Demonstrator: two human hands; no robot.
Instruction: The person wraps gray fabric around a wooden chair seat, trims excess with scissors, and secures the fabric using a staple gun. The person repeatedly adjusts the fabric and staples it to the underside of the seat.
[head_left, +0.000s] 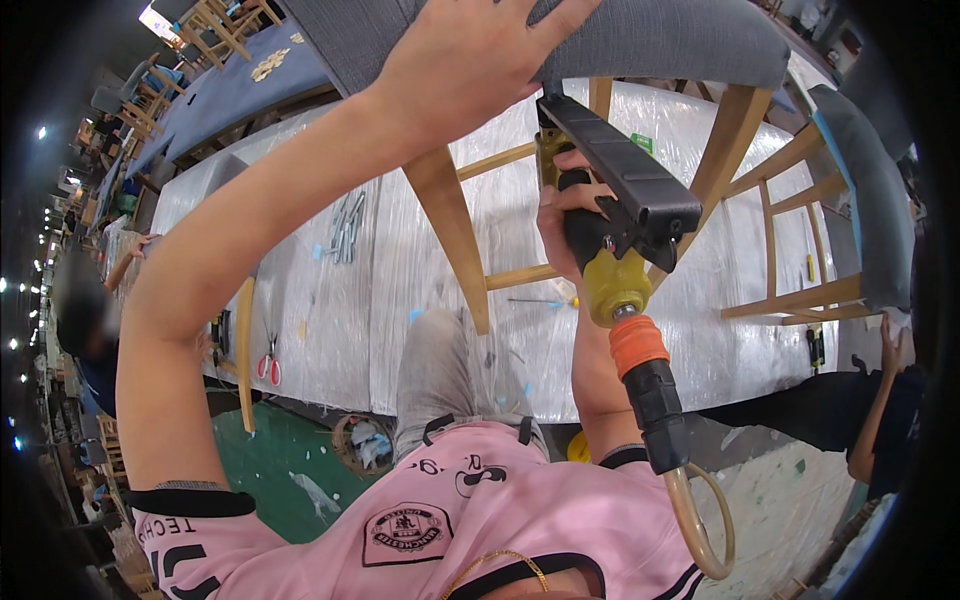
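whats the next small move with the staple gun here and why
Probably press the staple gun nose firmly up against the underside of the grey seat cushion and fire. The right hand already grips it, with its nose up at the cushion edge, and the left hand lies flat on the cushion, steadying the chair.

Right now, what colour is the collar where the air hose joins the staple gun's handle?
Orange, on the hose collar below the yellow-and-black staple gun; the head view shows it best.

furniture workshop | wooden chair frames [790, 240] | plastic-wrapped workbench [400, 290] | pneumatic stapler [620, 215]
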